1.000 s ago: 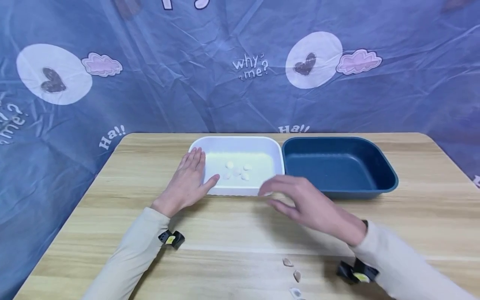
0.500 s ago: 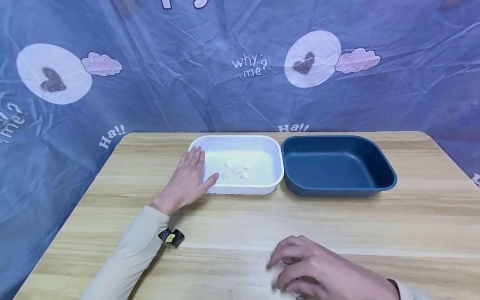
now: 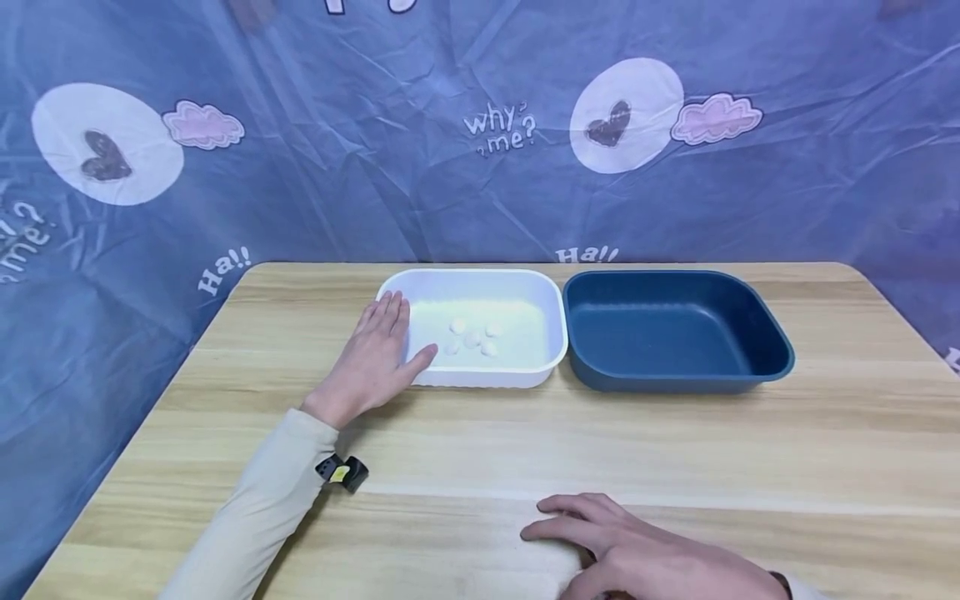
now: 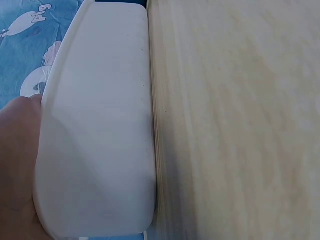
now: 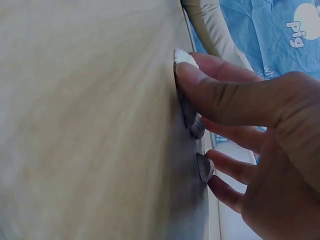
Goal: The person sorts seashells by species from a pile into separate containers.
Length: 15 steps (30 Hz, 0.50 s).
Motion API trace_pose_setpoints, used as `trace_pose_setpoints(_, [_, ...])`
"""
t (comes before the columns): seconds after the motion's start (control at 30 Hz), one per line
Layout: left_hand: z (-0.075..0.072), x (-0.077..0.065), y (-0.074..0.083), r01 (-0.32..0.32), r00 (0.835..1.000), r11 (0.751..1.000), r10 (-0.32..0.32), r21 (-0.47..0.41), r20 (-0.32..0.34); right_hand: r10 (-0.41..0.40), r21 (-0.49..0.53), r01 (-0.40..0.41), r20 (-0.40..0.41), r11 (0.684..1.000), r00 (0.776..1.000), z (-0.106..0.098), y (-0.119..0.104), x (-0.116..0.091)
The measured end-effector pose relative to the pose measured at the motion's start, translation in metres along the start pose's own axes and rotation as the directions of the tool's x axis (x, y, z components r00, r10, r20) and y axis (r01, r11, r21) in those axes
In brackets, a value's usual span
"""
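Note:
My left hand (image 3: 371,358) lies with straight fingers along the left rim of a white plastic basin (image 3: 480,377), its thumb reaching over the front corner. Several pale shells (image 3: 472,338) lie on the basin's floor. At the table's near side, my right hand (image 3: 637,550) is low over the wood. The right wrist view shows its thumb and index finger pinching a white ribbed shell (image 5: 185,57) at the tabletop. Beside those fingers sits a grey shell (image 5: 197,128); another grey shell (image 5: 205,167) is by the other fingertips. From the head, the right hand hides these shells.
A dark blue basin (image 3: 675,385) stands right up against the white one on its right. Both are toward the back of the wooden table (image 3: 450,450). Behind the table hangs a blue printed cloth (image 3: 420,167).
My right hand has moved from the white basin's front right corner down to the near side of the table, covering the shells there, and has pinched one. My left hand has stayed put.

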<state>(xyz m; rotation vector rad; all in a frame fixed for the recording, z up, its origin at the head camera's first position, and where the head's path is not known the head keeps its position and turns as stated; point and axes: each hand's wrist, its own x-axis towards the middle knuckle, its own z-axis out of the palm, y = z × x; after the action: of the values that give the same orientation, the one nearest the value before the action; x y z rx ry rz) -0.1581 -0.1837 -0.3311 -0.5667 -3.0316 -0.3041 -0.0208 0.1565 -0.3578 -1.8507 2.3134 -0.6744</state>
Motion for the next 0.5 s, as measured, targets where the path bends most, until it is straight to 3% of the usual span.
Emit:
trace_pose_setpoints(0.33, [0.0010,-0.0001,-0.0006,-0.002,1.000,1.000,0.002,0.002,-0.001,0.062,0.023,-0.062,-0.035,0.998,0.997,0.0053,-0.0007,-0.0015])
trace_pose_setpoints(0.5, [0.0006,-0.0002,-0.0009,-0.003,1.000,1.000,0.003,0.005,-0.002,0.112,0.110,-0.103,-0.075,0.988,0.991,0.0072,0.0030,-0.0003])
